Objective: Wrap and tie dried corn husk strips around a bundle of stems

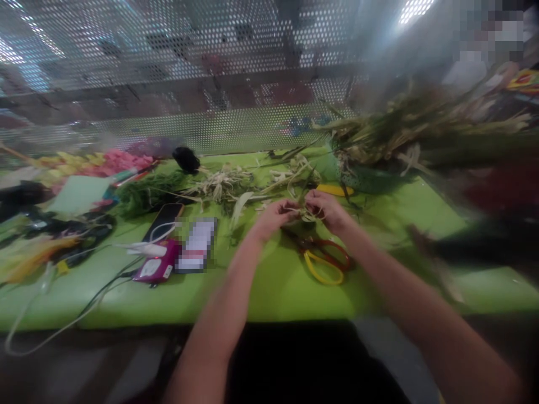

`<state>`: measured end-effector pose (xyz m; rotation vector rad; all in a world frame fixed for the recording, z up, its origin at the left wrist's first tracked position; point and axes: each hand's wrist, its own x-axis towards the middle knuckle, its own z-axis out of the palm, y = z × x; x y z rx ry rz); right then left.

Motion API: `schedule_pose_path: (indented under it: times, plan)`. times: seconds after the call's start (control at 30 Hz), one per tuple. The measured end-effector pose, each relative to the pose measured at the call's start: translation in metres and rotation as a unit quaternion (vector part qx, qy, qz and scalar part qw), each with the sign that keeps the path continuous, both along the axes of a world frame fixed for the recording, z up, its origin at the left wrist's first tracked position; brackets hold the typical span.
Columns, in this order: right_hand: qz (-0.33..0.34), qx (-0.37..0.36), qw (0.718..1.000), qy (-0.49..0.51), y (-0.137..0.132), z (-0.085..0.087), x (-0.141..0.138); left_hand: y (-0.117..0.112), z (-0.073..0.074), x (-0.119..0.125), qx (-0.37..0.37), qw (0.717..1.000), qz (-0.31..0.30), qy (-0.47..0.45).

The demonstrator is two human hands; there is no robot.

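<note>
Pale plant strips (314, 215) are finger-pinched by your left hand (283, 211) and right hand (324, 207), seemingly for steadiness, scissors (306, 247) handily near.

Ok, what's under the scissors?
Green tabletop shows around the scissors and through their yellow loop. Anything directly beneath the blades and handles is covered, so I can't tell.

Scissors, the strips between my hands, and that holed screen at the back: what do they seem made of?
Scissors: handles probably smooth plastic, given their even yellow and orange-brown colour; blades too blurred to tell. Strips: likely plant leaf, matte, thin and pale green. Screen: perhaps metal, from its greyish sheen and regular round holes.
</note>
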<state>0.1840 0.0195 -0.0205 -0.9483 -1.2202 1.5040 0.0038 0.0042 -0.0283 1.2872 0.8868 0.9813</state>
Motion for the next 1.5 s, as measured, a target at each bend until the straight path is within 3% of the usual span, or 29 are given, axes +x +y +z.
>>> schedule_pose_path:
  times: [0.2,0.43,0.6,0.73,0.8,0.87,0.97,1.1,1.2,1.27,1.4,1.5]
  plan:
    - [0.006,0.044,0.997,-0.07,0.0,0.001,0.001,-0.003,0.009,-0.009,-0.075,0.99,0.028,-0.12]
    - [0.079,0.114,0.973,-0.185,-0.006,-0.002,-0.001,-0.005,0.017,-0.011,-0.098,0.98,0.061,-0.164]
    - [0.043,0.145,0.968,-0.202,-0.003,-0.007,-0.002,-0.021,0.035,-0.009,-0.02,0.986,0.003,-0.166]
    - [0.033,0.181,0.961,-0.207,-0.002,-0.006,0.0,-0.03,0.048,-0.01,0.064,0.993,-0.063,-0.081]
    - [0.038,0.14,0.974,-0.176,-0.003,-0.005,0.0,-0.026,0.047,-0.011,0.106,0.994,-0.035,-0.02]
    - [0.049,0.084,0.985,-0.14,-0.004,-0.003,-0.001,-0.019,0.041,-0.011,0.134,0.99,0.034,0.018]
    - [0.069,0.053,0.991,-0.102,-0.008,0.0,-0.002,-0.006,0.026,-0.009,0.126,0.984,0.122,0.018]
    - [0.071,0.058,0.995,-0.047,-0.01,0.003,-0.002,0.002,0.01,-0.003,0.075,0.984,0.156,0.043]
    - [0.063,0.053,0.996,-0.022,-0.01,0.004,-0.003,-0.001,0.009,0.002,0.063,0.98,0.182,0.041]
    - [0.052,0.051,0.997,-0.015,-0.01,0.005,-0.004,-0.006,0.014,0.004,0.036,0.985,0.167,0.01]
    - [0.038,0.069,0.997,-0.006,-0.011,0.004,-0.005,-0.015,0.024,0.008,-0.043,0.993,0.078,-0.071]
    - [0.029,0.086,0.996,-0.006,-0.011,0.002,-0.005,-0.017,0.026,0.01,-0.055,0.993,0.067,-0.083]
